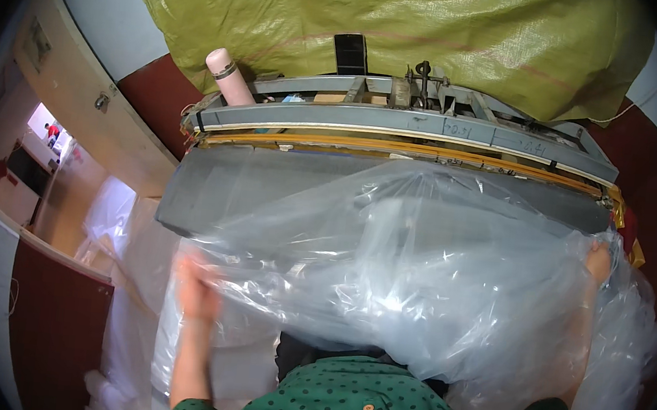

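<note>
Clear plastic sheeting (409,268) stretches between both hands, overlapping the grey bench (251,190) just beyond them. The left hand (198,283) is at its left side (too blurred to tell its grasp); the right hand (598,263) clutches its right side. Well beyond both lies a black phone (350,54).

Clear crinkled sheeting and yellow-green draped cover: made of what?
Clear crinkled sheeting: probably thin, glossy plastic film; see-through, with sharp highlights.
Yellow-green draped cover: likely woven plastic, semi-gloss; creases with soft sheen, though coated fabric is possible.
</note>
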{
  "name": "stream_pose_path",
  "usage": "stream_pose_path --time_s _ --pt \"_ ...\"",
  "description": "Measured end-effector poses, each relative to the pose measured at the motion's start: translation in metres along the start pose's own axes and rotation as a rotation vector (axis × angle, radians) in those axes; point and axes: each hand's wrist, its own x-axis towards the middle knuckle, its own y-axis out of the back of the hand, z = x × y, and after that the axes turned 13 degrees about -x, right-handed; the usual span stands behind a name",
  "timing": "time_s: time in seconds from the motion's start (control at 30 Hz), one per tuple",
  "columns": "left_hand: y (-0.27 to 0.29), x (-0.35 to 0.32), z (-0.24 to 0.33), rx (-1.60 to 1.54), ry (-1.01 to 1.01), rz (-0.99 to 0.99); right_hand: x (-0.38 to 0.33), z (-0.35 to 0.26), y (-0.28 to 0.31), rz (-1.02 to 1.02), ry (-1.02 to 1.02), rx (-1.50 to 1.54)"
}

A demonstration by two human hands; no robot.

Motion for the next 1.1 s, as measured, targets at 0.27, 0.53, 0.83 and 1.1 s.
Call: stream_pose_path --time_s 0.27,0.53,0.83,1.1 --pt "0.067 0.092 0.06 0.33 -0.178 0.361 -0.004 -0.008 0.011 -0.022 0.048 0.123" --pt "0.097 -0.083 -0.059 -0.049 0.348 0.505 -0.001 -0.002 0.001 -0.026 0.039 0.134" --pt "0.152 0.15 0.195 1.132 -0.88 0.399 0.009 0.028 -0.014 -0.088 -0.016 0.191" --pt "0.01 0.138 0.059 1.288 -0.89 -0.664 -0.006 0.068 -0.012 -0.037 -0.054 0.192"
